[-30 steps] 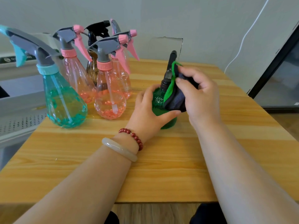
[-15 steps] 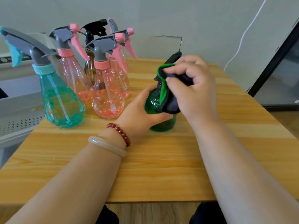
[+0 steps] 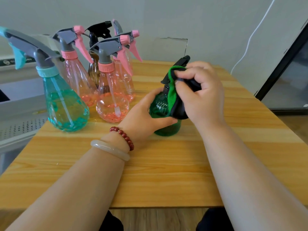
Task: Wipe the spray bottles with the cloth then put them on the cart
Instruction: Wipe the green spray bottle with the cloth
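Both hands are busy on one bottle. The left hand (image 3: pixel 146 112) curls round the belly of the small dark-green translucent plastic spray bottle (image 3: pixel 166 130) and steadies it upright on the light wooden worktop (image 3: pixel 166 172). The right hand (image 3: pixel 201 95) grips a bunched dark cloth with a bright green edge (image 3: pixel 176 105) and presses it against the bottle's neck and shoulder, just under the black trigger head (image 3: pixel 183 60).

This looks like the wiping step, with the carry to the cart not yet begun. The next move probably calls for working the cloth down over the body, which the left hand now covers, so that grip would have to shift. The grey perforated surface (image 3: pixel 20 125) at the left edge may be the cart, though I cannot be sure.

The green bottle has a moulded pattern on its shoulder, and whether it holds liquid is unclear. It stands near the middle of the worktop, to the right of a cluster of teal, pink and brown spray bottles (image 3: pixel 113 104).
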Motion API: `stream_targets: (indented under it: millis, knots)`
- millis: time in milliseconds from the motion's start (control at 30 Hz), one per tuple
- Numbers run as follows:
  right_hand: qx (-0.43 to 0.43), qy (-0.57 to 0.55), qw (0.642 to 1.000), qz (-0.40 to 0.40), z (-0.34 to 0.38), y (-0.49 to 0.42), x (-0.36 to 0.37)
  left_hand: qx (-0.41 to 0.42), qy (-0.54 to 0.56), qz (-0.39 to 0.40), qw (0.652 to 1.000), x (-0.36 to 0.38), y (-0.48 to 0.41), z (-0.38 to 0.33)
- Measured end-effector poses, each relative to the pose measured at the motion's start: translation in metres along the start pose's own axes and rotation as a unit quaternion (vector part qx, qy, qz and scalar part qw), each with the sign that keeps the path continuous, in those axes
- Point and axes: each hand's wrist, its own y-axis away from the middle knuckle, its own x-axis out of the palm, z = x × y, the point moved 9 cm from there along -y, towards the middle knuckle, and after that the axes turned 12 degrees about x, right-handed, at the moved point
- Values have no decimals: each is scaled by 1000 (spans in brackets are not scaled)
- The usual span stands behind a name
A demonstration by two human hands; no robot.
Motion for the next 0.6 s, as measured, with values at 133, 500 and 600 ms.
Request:
stream_targets:
  millis: [133,500,600]
  knots:
    - [60,-6,997,-41,-19,-6,-7,-5,8,4,1000,3,0,1]
    - [93,41,992,70,-39,10,17,-10,13,-29,999,-6,0,8]
    - [199,26,974,103,-65,9,19,-18,9,-35,999,-8,0,9]
